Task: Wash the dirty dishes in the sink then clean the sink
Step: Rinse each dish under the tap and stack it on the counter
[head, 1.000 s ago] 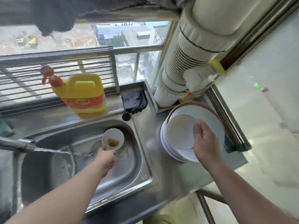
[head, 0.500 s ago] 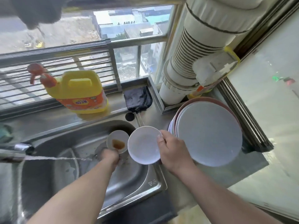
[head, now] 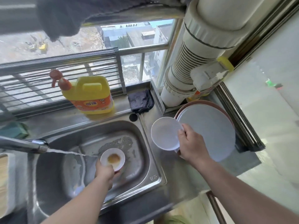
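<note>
Right now the head view looks down on a steel sink (head: 142,173) set in a steel surface (head: 210,175), with water running from the faucet (head: 21,145) at its left edge. The left hand (head: 106,172) holds a small bowl (head: 112,158) over the basin, fingers curled under its near rim; a brownish residue sits in the bowl's middle. The right hand (head: 192,147) pinches the rim of a small white plate (head: 165,133) above the sink's right edge, just beside a stack of larger plates (head: 210,130) at the surface's back right corner. A yellow detergent bottle (head: 91,94) and a dark cloth (head: 140,101) stand along the back edge. To do the step well, the bowl likely needs tilting into the stream so the residue loosens, with the plate gripped firmly and brought over the basin, since wet rims can slip.
</note>
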